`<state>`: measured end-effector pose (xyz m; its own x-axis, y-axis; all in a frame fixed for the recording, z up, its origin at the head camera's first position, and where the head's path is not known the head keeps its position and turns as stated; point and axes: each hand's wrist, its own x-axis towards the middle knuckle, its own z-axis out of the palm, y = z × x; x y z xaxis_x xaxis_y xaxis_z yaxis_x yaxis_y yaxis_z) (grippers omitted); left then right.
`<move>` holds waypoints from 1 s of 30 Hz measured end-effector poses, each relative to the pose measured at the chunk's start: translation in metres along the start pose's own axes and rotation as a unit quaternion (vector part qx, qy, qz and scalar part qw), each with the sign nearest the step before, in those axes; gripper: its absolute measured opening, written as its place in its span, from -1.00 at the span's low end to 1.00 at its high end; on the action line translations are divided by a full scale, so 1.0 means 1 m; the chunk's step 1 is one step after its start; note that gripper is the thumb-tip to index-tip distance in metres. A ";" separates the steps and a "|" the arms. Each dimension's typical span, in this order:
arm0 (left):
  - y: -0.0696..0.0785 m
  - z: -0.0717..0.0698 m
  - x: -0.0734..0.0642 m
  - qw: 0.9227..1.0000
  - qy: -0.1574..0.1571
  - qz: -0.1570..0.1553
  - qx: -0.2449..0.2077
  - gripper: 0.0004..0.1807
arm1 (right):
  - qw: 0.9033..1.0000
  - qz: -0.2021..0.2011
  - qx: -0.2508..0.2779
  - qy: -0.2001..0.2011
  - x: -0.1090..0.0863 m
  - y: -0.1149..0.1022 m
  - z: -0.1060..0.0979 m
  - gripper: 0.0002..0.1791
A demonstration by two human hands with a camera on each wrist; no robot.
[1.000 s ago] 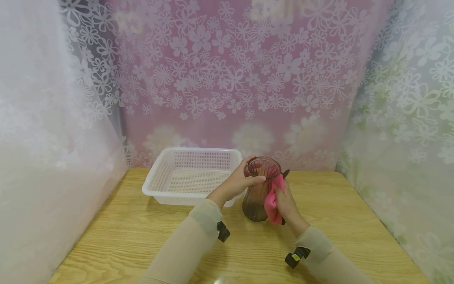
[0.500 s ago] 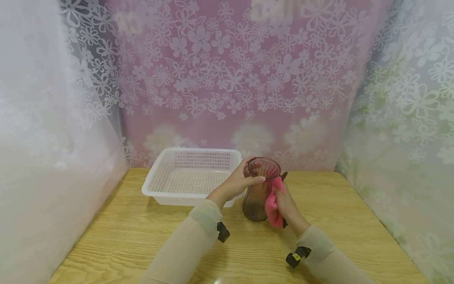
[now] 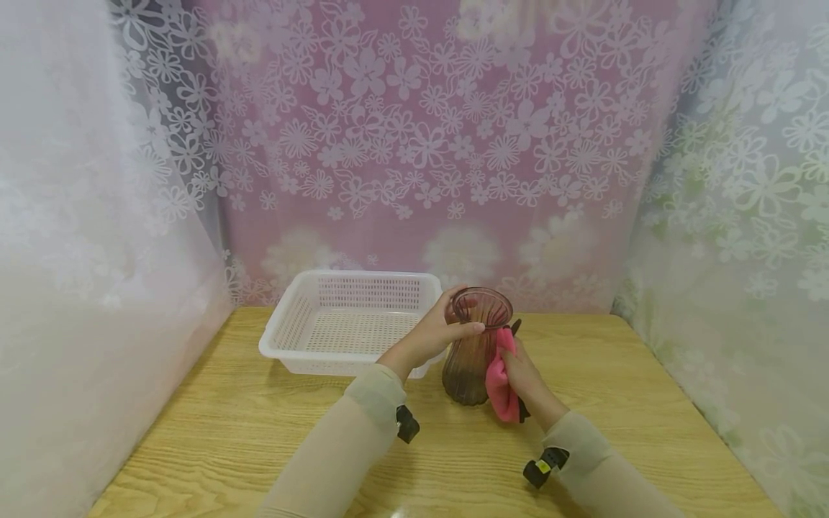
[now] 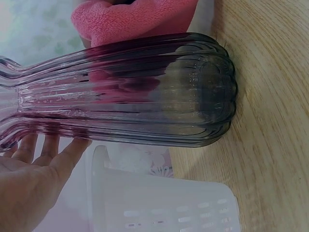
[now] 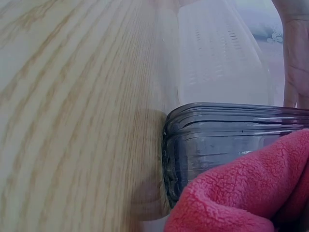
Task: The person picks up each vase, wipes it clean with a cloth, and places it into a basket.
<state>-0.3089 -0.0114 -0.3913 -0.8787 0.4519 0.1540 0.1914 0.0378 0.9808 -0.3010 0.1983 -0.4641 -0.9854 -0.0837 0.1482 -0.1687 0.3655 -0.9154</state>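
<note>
A ribbed glass vase (image 3: 465, 374), purple at the flared mouth and grey toward the base, stands on the table with its mouth up. My left hand (image 3: 430, 337) holds it at the neck, thumb on the near side just below the rim. In my right hand (image 3: 527, 378) is a bunched pink fleecy cloth (image 3: 500, 392) with dark parts at its edges, held against the vase's right side. Through the glass in the left wrist view, the cloth (image 4: 133, 21) shows pink behind the ribs. The right wrist view has the cloth's folds covering part of the vase (image 5: 212, 140).
A white perforated plastic basket (image 3: 291, 354) sits just left of the vase, behind my left forearm. The wood-grain table (image 3: 615, 403) reaches back to a pink floral curtain (image 3: 414, 144). Pale flowered curtains (image 3: 745, 288) hang along both sides.
My right hand and the cloth have slid a little down the vase's right side. The left hand and the vase have stayed almost still.
</note>
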 end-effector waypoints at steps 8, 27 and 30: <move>-0.001 -0.001 0.000 1.000 -0.002 -0.001 -0.002 -0.07 | 0.999 0.017 0.023 -0.029 0.007 0.009 -0.003 -0.79; -0.001 -0.001 0.000 1.000 -0.006 0.006 0.000 -0.06 | 0.997 0.062 -0.031 -0.033 0.002 0.009 -0.002 -0.78; -0.001 0.000 0.000 1.000 -0.004 0.007 0.000 -0.05 | 0.997 0.058 -0.032 -0.030 0.004 0.010 -0.001 -0.80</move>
<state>-0.3097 -0.0117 -0.3919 -0.8721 0.4598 0.1673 0.2043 0.0314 0.9784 -0.3065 0.2029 -0.4725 -0.9956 -0.0914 0.0192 -0.0572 0.4345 -0.8988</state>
